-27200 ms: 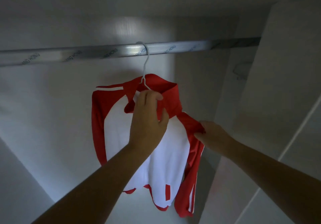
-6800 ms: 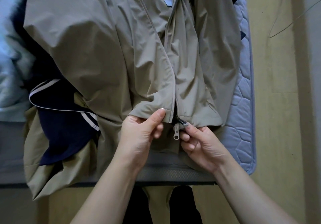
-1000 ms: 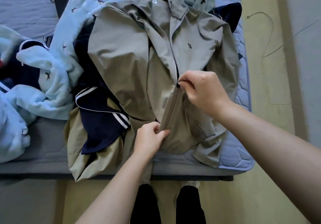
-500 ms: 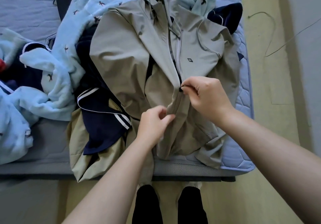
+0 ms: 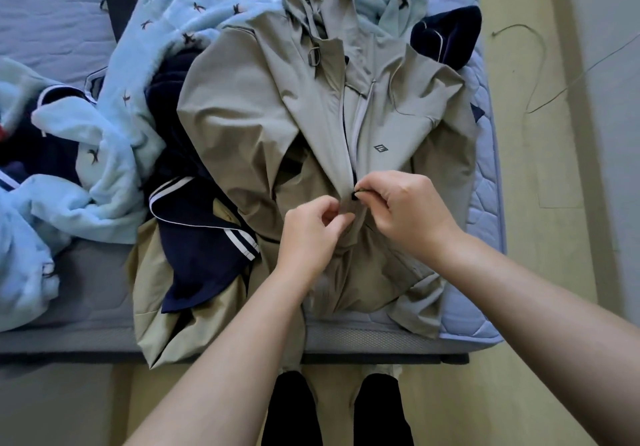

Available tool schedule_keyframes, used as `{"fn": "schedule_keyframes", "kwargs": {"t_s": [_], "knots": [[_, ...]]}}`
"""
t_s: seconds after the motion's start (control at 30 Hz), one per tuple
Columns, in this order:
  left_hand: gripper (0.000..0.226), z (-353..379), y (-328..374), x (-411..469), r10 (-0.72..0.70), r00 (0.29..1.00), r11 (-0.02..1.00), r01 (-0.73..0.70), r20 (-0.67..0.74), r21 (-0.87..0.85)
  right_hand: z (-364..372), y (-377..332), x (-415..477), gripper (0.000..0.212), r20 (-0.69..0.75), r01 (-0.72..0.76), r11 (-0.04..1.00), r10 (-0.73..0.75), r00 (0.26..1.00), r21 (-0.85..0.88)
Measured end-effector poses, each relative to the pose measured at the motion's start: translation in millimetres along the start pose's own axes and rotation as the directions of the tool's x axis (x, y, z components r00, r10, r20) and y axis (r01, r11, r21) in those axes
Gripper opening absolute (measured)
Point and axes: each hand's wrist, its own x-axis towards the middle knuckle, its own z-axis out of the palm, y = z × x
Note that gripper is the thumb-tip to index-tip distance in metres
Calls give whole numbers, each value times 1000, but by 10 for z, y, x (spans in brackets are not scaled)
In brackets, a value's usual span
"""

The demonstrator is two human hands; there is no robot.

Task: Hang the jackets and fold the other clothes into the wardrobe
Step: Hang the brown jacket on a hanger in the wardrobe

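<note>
Clamped on the zipper pull (image 5: pixel 355 195) is the grip of the right hand (image 5: pixel 405 217); the left hand (image 5: pixel 311 234) pinches fabric just below, at 7 o'clock, likely anchoring it taut for zipping. The beige jacket (image 5: pixel 242 127) lies on the bed (image 5: pixel 485 203), hood toward 12 o'clock.

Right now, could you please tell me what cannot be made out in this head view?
Zipper below the zipper pull: covered by the left hand and right hand, head view.
Hood of the jacket: cut off by the top edge.
Beige garment under the navy garment: mostly covered, type unclear.
Light blue fleece: cut off by the left edge.
</note>
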Motion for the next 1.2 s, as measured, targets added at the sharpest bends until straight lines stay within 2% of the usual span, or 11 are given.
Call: {"fn": "schedule_keyframes", "kwargs": {"t_s": [0.2, 0.3, 0.43, 0.53, 0.63, 0.87, 0.97, 1.03, 1.07, 1.13, 1.2], "knots": [[17, -1, -183, -143, 103, 994, 979, -108, 36, 171, -94, 64, 50, 10, -36, -31, 999, 32, 999, 35], [16, -11, -114, -97, 119, 993, 985, -121, 22, 119, -46, 36, 43, 8, -33, -26, 999, 27, 999, 42], [30, 54, 53, 28, 171, 984, 980, -165, -41, 112, -16, 43, 60, 9, -44, -41, 998, 43, 998, 43], [21, 53, -178, -95, 133, 991, 974, -131, 0, 183, -62, 75, 79, 9, -58, -54, 997, 57, 997, 47], [26, 24, -324, -220, 42, 998, 981, -50, 50, 187, -67, 50, 100, 9, -74, -56, 997, 60, 996, 52], [35, 73, -29, 16, 58, 998, 992, -55, -25, 114, -40, -2, 142, 9, -69, -36, 998, 40, 997, 58], [34, 5, -94, -28, 24, 996, 974, -43, 91, 220, -57, -20, 23, 10, -51, -55, 997, 59, 997, 61], [12, -151, -49, 5, -75, 966, 943, -12, 246, 332, -73, -50, -45, 11, -49, -70, 995, 74, 996, 76], [11, -262, 28, 26, -122, 954, 932, 15, 273, 363, -96, -59, -65, 12, -50, -76, 994, 80, 996, 85], [25, -507, 253, 119, -146, 976, 940, 85, 163, 331, -172, -74, -87, 12, -55, -82, 992, 88, 995, 93], [19, -680, 616, 305, -87, 996, 955, 78, 17, 288, -259, -102, -96, 12, -54, -77, 994, 81, 995, 77]]}}
